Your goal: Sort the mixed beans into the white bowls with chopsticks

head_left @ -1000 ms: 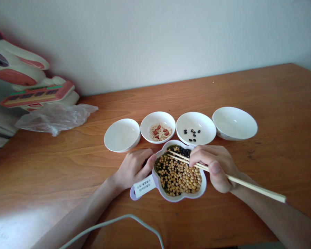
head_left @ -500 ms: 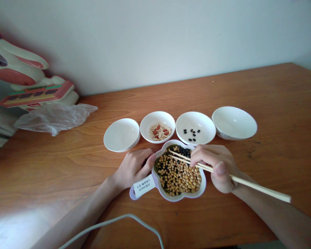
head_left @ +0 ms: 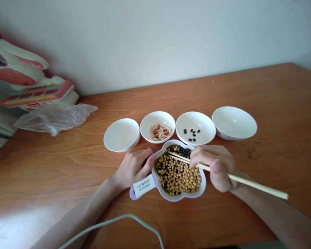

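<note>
Right hand: the right hand (head_left: pixel 217 166) is closed in a pinch around a pair of wooden chopsticks (head_left: pixel 238 179), thumb pressed on top; the tips rest over the dark beans at the 12 o'clock side of the mixed-bean dish (head_left: pixel 180 171).
Change: against the pictures from a second and half a second ago the chopstick tips sit in almost the same spot, and the long tail end has only wobbled a little at 4 o'clock; no bean is visibly lifted between the tips.
Meaning: judged from that, the picking is at the stage of settling the tips on a bean, not carrying one.
Left hand: the left hand (head_left: pixel 134 167) lies curled against the dish's rim at 9 o'clock, fingers loosely bent and touching it, steadying rather than gripping; it has not moved.
Dish: purple-rimmed, lobed, heaped with yellow soybeans, green and black beans, a white label (head_left: pixel 144 186) on its handle at 8 o'clock.
Bowls: four white bowls stand in a row at 12 o'clock of the dish; the far-left bowl (head_left: pixel 121 134) holds nothing visible, the peanut bowl (head_left: pixel 158 127) has red and pale kernels, the black-bean bowl (head_left: pixel 195 128) a few black beans, the far-right bowl (head_left: pixel 234 123) nothing visible.
Table: the wooden table (head_left: pixel 274 97) also carries a crumpled plastic bag (head_left: pixel 54 117) at 10 o'clock and a pale cable (head_left: pixel 124 221) at 6 o'clock.
</note>
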`<state>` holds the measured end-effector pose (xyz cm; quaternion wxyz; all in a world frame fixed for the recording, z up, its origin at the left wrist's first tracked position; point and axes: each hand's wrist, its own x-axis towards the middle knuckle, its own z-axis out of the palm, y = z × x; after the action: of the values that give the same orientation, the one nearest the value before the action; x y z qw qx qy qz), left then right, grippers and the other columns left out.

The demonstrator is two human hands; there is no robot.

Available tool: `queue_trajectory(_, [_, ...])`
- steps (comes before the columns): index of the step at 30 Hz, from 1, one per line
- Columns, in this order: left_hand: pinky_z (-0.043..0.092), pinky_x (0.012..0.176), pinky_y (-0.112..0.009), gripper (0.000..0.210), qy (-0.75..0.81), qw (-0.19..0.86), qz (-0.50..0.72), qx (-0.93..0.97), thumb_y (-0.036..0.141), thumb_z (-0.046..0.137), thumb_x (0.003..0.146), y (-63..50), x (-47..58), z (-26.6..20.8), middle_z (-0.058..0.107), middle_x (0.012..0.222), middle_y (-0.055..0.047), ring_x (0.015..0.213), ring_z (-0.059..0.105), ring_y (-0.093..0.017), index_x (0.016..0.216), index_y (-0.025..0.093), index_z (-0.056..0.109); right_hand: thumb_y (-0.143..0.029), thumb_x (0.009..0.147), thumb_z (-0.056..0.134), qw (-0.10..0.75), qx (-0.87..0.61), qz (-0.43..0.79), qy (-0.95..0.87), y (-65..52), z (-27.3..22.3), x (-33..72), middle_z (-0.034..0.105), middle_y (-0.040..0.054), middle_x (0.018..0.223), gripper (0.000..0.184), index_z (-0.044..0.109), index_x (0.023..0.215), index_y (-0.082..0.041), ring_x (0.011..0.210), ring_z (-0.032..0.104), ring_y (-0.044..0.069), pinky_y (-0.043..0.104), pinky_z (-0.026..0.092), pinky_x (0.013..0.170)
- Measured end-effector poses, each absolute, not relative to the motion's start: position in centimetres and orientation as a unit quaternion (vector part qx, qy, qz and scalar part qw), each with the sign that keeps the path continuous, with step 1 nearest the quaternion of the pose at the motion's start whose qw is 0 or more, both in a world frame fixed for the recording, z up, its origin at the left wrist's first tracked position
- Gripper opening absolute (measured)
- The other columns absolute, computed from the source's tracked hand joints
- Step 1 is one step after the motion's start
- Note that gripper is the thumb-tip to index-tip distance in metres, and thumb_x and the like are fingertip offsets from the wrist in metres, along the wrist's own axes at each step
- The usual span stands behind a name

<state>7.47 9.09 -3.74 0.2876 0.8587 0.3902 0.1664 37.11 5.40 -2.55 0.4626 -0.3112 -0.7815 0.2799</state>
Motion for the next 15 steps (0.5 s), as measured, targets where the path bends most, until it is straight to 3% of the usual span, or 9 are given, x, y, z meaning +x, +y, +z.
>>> queue_trajectory(7, [0.034, 0.06, -0.028, 0.035, 0.39, 0.285, 0.168, 0.86, 0.034, 0.039, 0.109, 9.2, 7.5, -3.7, 0.054, 0.069, 0.002, 0.061, 0.049, -0.012, 0.078, 0.02, 0.045, -0.056, 0.108, 0.025, 0.504, -0.301, 0.276, -0.761, 5.2, -2.7, 37.2, 0.068, 0.006, 0.072, 0.064, 0.071, 0.08, -0.021, 0.063, 0.061, 0.018, 0.035, 0.043, 0.06])
queue_trajectory(15, [0.034, 0.061, -0.028, 0.034, 0.39, 0.282, 0.169, 0.86, 0.032, 0.039, 0.109, 9.2, 7.5, -3.7, 0.055, 0.069, 0.001, 0.062, 0.049, -0.012, 0.078, 0.019, 0.046, -0.059, 0.108, 0.02, 0.546, -0.334, 0.159, -0.751, 4.9, -0.5, 38.6, 0.071, 0.0065, 0.073, 0.069, 0.074, 0.082, -0.024, 0.064, 0.067, 0.02, 0.038, 0.047, 0.058])
